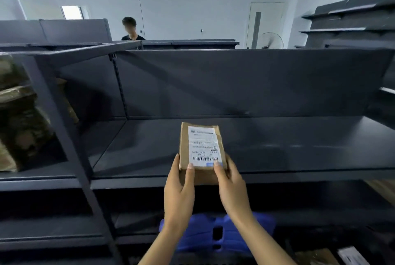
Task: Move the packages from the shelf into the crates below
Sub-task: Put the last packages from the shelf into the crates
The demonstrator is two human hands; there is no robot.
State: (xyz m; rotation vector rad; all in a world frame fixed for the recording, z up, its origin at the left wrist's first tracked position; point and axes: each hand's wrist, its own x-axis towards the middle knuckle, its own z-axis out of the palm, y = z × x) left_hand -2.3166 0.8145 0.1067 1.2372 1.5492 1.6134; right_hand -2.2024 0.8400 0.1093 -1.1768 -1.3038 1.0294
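Pick step. Left hand [179, 189] and right hand [232, 187] both have fingers clamped round the near end of the brown package [201, 149], at the shelf [299, 147] front edge. Probably next: pull clear, lower into the blue crate [235, 237] underneath.

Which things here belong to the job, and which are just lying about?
Job: package, left hand and right hand gripping it, shelf, blue crate below, stacked packages in the left bay.
Lying about: fan, door, far shelves, person behind the shelf.
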